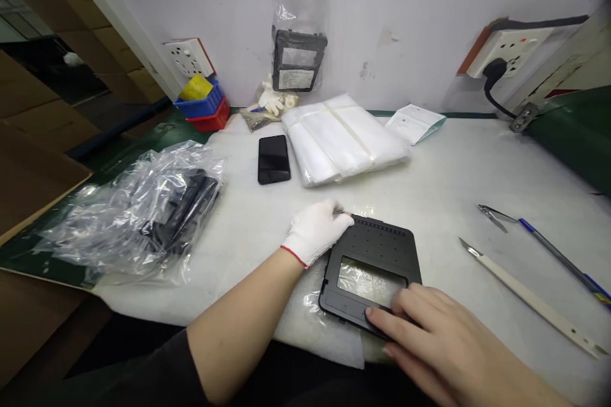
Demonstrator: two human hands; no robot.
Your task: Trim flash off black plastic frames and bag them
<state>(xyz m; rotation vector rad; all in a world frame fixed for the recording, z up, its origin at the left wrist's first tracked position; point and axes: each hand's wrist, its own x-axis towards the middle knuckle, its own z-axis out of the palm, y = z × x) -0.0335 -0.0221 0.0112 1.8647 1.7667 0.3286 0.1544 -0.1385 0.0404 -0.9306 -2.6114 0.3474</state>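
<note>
A black plastic panel [377, 245] with a rectangular window lies tilted in front of me, partly over a clear plastic bag [353, 346]. At its upper left corner is my left hand [317, 229], in a white glove with a red cuff edge, its fingers closed on the panel's edge. My right hand [434, 331] is bare and holds the panel's lower right side. One of its fingertips presses on the strip below the window, while the thumb is near the bottom edge. That hand covers the panel's lower right corner.
Clear bags holding black parts [181, 210] lie at left. Behind are a phone [273, 159], a stack of white plastic bags [344, 140] and a paper [415, 123]. A craft knife [529, 296], a pen [558, 254] and small metal nippers [496, 213] lie at right.
</note>
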